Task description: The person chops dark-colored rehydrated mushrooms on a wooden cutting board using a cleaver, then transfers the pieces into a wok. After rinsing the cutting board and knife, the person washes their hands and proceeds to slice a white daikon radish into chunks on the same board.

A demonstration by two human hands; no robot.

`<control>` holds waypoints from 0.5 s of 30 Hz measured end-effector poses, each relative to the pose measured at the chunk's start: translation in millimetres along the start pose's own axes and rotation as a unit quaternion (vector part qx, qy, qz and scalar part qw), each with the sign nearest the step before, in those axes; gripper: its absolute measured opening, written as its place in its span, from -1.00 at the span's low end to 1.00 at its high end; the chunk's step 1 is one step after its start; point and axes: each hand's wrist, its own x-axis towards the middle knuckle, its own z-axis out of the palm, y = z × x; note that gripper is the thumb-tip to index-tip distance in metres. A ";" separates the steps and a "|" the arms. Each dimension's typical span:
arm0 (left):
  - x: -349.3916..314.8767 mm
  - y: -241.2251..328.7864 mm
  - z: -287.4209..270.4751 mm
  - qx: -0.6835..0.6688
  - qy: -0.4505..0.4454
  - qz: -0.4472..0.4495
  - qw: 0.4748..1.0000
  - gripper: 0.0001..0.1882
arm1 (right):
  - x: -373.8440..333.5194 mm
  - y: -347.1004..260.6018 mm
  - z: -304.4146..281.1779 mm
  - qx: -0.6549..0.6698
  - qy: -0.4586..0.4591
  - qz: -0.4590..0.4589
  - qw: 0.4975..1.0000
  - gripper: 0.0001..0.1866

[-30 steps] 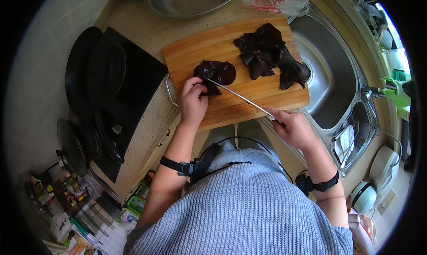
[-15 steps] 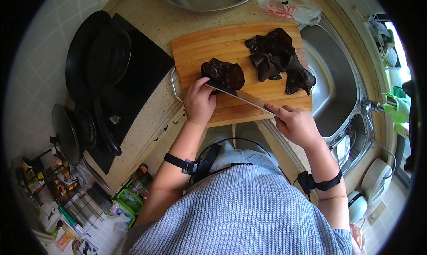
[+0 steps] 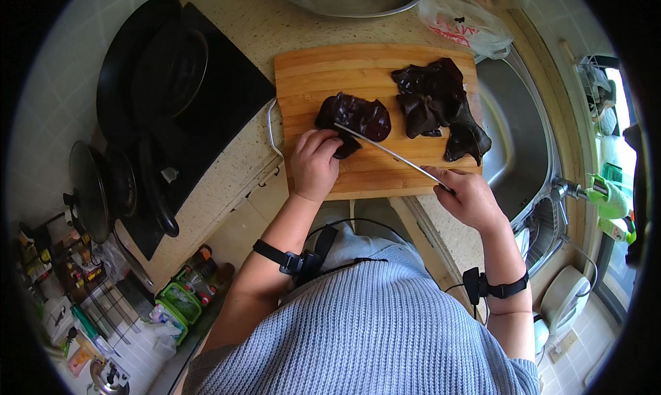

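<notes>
Gripped the knife [image 3: 399,157] by its handle in the closed fingers of the right hand [image 3: 471,196], with the index finger stretched forward. Laid the blade across the near part of a dark, glossy piece [image 3: 354,115], left of the middle of the wooden board [image 3: 392,181]. Bent the fingers of the left hand [image 3: 315,168] onto its near edge, beside the knife tip; could not tell whether pinching or only pressing. Had a second dark heap [image 3: 434,95] lying apart, toward the board's right edge. Worked at the speckled surface [image 3: 255,26], between a black cooktop [image 3: 237,85] and a steel sink [image 3: 509,119].
</notes>
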 end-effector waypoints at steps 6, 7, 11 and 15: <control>-0.8 -1.8 5.2 -0.030 0.001 -0.037 0.999 -0.74 | 3.9 -2.0 -4.6 -0.052 0.005 -0.039 0.998 -0.56; -0.6 -1.7 6.0 -0.029 0.001 -0.037 0.999 -0.74 | 4.8 -3.0 -4.9 -0.057 0.005 -0.041 0.998 -0.56; 2.1 -2.5 6.6 -0.028 0.009 -0.021 0.999 -0.76 | 10.6 -5.4 -7.2 -0.052 0.008 -0.055 0.997 -0.57; 3.9 -3.8 5.2 -0.046 0.015 -0.047 0.998 -0.81 | 22.5 -1.4 -12.9 -0.071 -0.002 -0.078 0.994 -0.58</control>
